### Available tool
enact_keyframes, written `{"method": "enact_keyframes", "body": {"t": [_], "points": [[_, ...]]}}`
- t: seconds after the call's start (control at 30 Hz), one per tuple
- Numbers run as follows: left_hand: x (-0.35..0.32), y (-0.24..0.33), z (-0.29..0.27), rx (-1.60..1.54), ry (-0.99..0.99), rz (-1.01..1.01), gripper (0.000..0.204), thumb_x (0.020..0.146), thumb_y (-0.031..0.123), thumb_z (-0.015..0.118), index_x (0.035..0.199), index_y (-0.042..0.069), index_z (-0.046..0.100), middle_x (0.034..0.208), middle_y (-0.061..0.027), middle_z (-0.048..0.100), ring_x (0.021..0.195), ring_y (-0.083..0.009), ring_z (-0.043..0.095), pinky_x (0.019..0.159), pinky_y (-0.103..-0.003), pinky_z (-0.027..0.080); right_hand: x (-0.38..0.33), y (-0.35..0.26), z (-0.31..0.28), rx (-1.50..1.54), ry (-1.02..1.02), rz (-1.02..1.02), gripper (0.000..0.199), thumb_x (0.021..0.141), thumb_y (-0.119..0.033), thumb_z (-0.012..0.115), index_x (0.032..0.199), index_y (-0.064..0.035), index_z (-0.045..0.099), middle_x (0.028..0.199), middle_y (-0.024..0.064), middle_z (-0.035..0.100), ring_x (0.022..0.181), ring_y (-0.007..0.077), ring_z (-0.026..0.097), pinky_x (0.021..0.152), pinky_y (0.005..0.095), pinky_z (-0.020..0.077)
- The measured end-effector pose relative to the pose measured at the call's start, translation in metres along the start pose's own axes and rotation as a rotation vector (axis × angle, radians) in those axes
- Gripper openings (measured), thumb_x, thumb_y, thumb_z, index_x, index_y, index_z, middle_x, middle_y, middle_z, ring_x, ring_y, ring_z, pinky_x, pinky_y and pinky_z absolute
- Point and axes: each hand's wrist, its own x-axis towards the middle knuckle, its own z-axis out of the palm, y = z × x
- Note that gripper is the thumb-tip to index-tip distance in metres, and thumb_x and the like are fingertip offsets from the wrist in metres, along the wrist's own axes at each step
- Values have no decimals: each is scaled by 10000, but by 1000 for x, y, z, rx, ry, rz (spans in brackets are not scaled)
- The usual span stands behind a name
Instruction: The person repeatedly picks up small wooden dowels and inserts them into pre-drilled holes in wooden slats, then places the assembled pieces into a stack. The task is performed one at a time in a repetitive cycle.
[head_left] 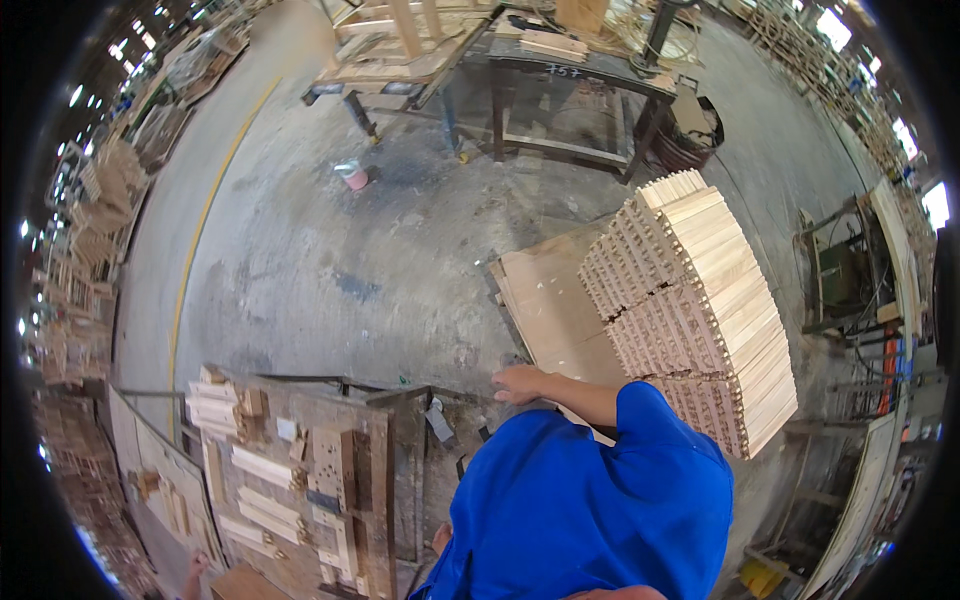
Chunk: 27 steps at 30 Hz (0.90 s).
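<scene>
Workshop concrete floor (330, 270) surrounds the station. Right hand (520, 382) — fingers loosely extended, grasping nothing — rests at the near edge of the flat boards (545, 300) beside the stacked wood slats (700, 300); slats pale, evenly cut.

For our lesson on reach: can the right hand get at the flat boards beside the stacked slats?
Probably yes. The right hand lies open at the near edge of the flat boards, with nothing between them; the stacked slats stand off to the side.
</scene>
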Motion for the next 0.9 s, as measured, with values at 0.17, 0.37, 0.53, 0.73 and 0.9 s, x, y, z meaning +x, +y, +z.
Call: {"method": "enact_keyframes", "body": {"t": [0.17, 0.37, 0.53, 0.73, 0.9], "points": [[-21, -80, -19, 47, 6, -36, 267, 983, 243, 627, 1051, 7, 734, 947, -179, 760, 773, -320, 732, 689, -452, 590, -2, -39, 41, -48, 18, -29, 529, 979, -436, 631, 1340, -49, 636, 1237, 251, 697, 1193, 455, 643, 1004, 553, 511], [-67, -181, -44, 576, 77, 193, 263, 982, 237, 628, 1047, 4, 731, 945, -179, 759, 767, -317, 732, 684, -449, 591, 10, -104, 98, -126, -37, -229, 469, 953, -399, 646, 1264, -47, 669, 1183, 236, 713, 1128, 450, 661, 947, 551, 525], [-101, -230, -59, -1029, 375, -446, 222, 960, 207, 600, 977, 16, 712, 854, -147, 716, 677, -264, 700, 582, -403, 573, 12, -160, 125, -140, -142, -366, 471, 928, -385, 678, 1242, -34, 693, 1118, 218, 737, 1049, 409, 698, 905, 484, 554], [-136, -241, -18, -792, 382, -387, 327, 953, 275, 536, 969, 6, 722, 842, -169, 713, 663, -285, 696, 596, -420, 570, 46, -223, 116, -254, -305, -532, 481, 939, -302, 710, 1310, 2, 677, 1135, 219, 762, 985, 342, 760, 888, 416, 592], [-161, -227, 24, -102, 297, -309, 441, 936, 414, 548, 989, 36, 769, 975, -250, 758, 870, -413, 751, 770, -485, 593, 76, -277, 92, -199, -308, -614, 436, 950, -309, 692, 1275, -18, 693, 1082, 219, 771, 988, 359, 751, 890, 437, 581]]}}
